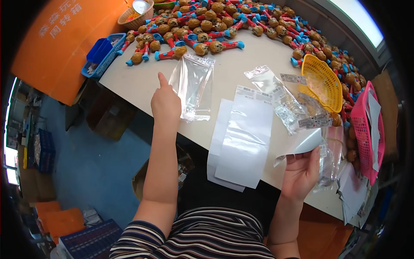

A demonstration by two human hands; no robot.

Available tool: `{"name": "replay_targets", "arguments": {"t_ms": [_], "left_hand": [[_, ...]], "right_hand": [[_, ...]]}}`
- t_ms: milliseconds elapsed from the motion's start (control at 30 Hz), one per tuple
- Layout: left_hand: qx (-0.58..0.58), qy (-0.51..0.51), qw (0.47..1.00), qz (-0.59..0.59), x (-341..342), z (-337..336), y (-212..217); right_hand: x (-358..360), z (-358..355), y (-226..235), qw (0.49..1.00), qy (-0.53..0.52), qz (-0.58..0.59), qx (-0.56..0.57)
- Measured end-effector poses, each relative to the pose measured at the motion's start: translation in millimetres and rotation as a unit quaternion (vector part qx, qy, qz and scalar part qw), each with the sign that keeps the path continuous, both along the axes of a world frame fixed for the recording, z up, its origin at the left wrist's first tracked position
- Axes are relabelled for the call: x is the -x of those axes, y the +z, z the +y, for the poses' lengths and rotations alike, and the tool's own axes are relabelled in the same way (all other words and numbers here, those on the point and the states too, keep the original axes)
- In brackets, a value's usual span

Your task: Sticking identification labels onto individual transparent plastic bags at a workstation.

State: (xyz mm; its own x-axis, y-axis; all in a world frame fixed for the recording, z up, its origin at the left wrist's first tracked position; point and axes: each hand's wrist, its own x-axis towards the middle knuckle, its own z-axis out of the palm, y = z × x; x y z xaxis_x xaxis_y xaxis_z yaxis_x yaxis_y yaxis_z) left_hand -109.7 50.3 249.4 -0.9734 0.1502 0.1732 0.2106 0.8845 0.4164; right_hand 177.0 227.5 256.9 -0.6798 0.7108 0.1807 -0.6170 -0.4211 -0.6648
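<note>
My left hand point(166, 101) is beside a clear plastic bag point(196, 88) lying on the table, near its left edge. Its index finger is stretched out towards the far side, and the other fingers are mostly hidden. In my right hand point(300, 175), a curled, shiny white sheet point(304, 142) is gripped between thumb and fingers over the table's right part. Between the hands lies a glossy white sheet point(248, 134), overlapping another white sheet point(217, 140) and hanging past the near edge. Several clear bags with printed headers point(286, 101) lie beyond my right hand.
Toys with round brown heads and red and blue stems point(207, 26) are heaped along the table's point(142, 88) far side. A yellow basket point(323, 82) and a pink basket point(362, 129) stand at right. At far left are a blue basket point(103, 54) and an orange box point(56, 52).
</note>
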Motion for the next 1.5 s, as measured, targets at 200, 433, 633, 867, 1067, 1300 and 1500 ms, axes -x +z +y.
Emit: {"name": "replay_targets", "arguments": {"t_ms": [200, 433, 633, 867, 1067, 1300, 1500], "left_hand": [[-0.155, -0.062, 0.986, -0.002, -24.5, 2.6, 16.4], [-0.658, -0.141, 0.663, -0.330, -78.8, 31.1, 20.7], [-0.659, -0.103, 0.625, -0.405, -168.9, 50.0, -12.1], [-0.359, -0.285, 0.860, -0.224, -182.0, 18.2, 9.2], [-0.552, -0.241, 0.696, -0.392, -165.0, 24.0, 25.1], [-0.518, -0.220, 0.734, -0.379, -156.3, 17.3, 24.9], [-0.504, -0.265, 0.715, -0.405, -147.4, 9.5, 38.0]], "right_hand": [[-1.4, 3.2, 3.3, 0.999, -0.004, 0.008, -0.043], [-6.0, 6.0, 10.9, 0.999, -0.025, 0.004, -0.048], [-2.3, 1.5, 21.8, 0.991, -0.088, -0.046, -0.090], [11.0, -9.3, 13.3, 0.887, -0.231, -0.194, -0.349], [28.2, -30.5, 12.8, 0.730, -0.079, -0.195, -0.650], [15.3, -13.2, 35.5, 0.722, 0.022, -0.280, -0.632], [18.5, 24.8, 40.8, 0.842, 0.126, -0.382, -0.359]]}}
